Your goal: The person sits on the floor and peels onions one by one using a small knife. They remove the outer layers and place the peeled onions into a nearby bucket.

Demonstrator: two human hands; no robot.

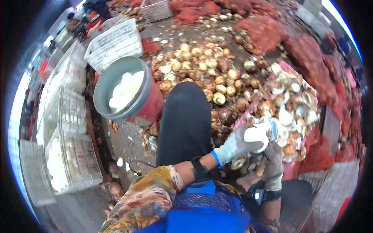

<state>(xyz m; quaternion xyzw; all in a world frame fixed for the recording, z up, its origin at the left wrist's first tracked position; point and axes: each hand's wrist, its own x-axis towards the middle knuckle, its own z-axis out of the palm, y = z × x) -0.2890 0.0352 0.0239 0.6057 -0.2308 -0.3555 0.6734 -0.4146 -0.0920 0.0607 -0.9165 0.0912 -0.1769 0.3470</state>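
Observation:
My left hand [237, 144], in a grey-white work glove, is closed around a pale, peeled onion [256, 138] to the right of my knee. A bluish-grey curved band [274, 130] shows at the far side of that grip; what it belongs to is unclear. Close against it, from below, comes my right hand [272, 161], gloved too, with its fingers curled. Whether it holds a tool is hidden by blur. Just beyond both hands lies a heap of onion skins and peelings [287, 116] on pink sheeting.
Unpeeled onions [201, 62] spread over the floor ahead. Left of my knee [186, 122] stands a red bucket with a grey rim [100, 106], holding white peeled onions [126, 90]. White plastic crates [113, 43] line the left side. Red mesh sacks [262, 32] lie at the right and back. People sit far left.

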